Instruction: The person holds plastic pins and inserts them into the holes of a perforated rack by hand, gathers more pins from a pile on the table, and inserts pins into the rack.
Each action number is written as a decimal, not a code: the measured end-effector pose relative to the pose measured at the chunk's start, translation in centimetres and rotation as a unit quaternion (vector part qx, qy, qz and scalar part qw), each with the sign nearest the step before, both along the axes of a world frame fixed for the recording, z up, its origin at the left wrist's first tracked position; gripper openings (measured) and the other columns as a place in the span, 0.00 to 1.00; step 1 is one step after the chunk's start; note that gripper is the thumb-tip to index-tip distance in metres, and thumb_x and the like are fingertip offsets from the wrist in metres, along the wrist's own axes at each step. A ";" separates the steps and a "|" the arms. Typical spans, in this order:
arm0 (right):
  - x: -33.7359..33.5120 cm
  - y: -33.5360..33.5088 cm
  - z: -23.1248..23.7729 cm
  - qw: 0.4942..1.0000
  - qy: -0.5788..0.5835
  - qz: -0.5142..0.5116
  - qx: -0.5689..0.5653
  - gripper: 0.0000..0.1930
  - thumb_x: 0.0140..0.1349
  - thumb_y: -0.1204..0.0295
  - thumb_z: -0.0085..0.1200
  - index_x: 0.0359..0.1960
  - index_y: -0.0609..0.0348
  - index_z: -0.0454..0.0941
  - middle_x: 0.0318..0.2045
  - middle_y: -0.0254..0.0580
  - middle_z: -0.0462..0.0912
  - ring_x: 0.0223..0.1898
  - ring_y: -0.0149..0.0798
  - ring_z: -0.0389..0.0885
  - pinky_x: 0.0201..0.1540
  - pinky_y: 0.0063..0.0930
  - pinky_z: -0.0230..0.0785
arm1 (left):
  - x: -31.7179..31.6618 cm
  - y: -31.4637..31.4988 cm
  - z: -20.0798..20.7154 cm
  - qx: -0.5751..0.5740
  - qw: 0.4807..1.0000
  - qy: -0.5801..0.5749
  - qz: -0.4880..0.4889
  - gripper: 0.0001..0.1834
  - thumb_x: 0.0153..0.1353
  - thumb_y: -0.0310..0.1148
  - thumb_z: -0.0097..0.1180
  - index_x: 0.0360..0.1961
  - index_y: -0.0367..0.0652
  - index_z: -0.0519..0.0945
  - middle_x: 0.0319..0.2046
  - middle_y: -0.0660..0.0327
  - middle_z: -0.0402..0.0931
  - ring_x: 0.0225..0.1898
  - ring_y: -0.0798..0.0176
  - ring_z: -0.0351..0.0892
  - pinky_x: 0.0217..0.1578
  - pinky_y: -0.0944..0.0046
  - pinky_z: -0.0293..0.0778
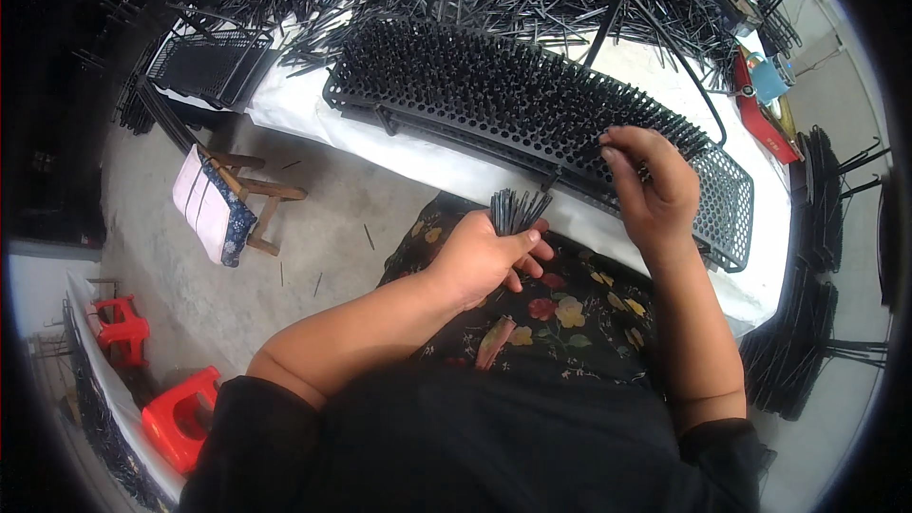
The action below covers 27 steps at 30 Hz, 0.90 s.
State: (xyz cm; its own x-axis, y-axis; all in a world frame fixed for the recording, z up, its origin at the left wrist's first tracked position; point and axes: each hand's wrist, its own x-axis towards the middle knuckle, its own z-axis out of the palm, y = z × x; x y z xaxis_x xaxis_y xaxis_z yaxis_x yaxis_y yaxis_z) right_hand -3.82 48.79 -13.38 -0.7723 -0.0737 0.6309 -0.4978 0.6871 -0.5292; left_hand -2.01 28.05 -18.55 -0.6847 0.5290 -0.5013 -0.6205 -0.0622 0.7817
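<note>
Strips of slim, straight, dark material stand bundled in your left hand, whose thumb and fingers curl round them just on the near side of the long, black, perforated, metal-looking tray. Over the tray's right part, your right hand hovers with thumb and forefinger close together, but whether they pinch a strip cannot be told. Each strip looks light, stiff and perhaps slippery, best taken singly by its projecting upper end, since sideways bending might snap it.
</note>
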 end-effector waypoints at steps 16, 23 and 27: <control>0.3 1.4 -0.1 0.992 0.025 -0.046 0.117 0.09 0.51 0.79 0.62 0.35 0.58 0.83 0.39 0.42 0.85 0.54 0.51 0.78 0.56 0.41 0.69 | 0.3 0.8 0.1 -0.015 1.000 0.010 -0.016 0.12 0.67 0.30 0.50 0.48 0.34 0.75 0.34 0.53 0.81 0.28 0.65 0.80 0.21 0.71 0.73; 4.8 -2.2 -2.5 0.982 -0.138 0.066 -0.113 0.14 0.51 0.65 0.62 0.37 0.59 0.79 0.32 0.48 0.81 0.36 0.55 0.79 0.40 0.44 0.71 | 2.6 -0.2 2.4 -0.036 0.995 0.063 0.063 0.11 0.66 0.30 0.49 0.47 0.39 0.74 0.30 0.59 0.78 0.22 0.67 0.75 0.19 0.69 0.71; 4.9 -3.2 -3.6 0.956 -0.175 0.110 -0.209 0.10 0.50 0.67 0.61 0.28 0.62 0.78 0.26 0.50 0.79 0.34 0.54 0.78 0.38 0.42 0.71 | 1.7 -0.2 0.0 0.005 0.987 0.153 0.052 0.11 0.66 0.32 0.51 0.46 0.40 0.71 0.26 0.58 0.77 0.18 0.66 0.75 0.13 0.70 0.67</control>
State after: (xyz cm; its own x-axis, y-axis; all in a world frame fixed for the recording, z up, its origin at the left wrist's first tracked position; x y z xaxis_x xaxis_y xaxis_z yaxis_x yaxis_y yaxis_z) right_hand 1.04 45.60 -16.96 -0.9362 -0.0566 0.3469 -0.3484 0.2786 -0.8950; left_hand -0.30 27.89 -18.56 -0.8544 0.4511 -0.2579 -0.3452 -0.1217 0.9306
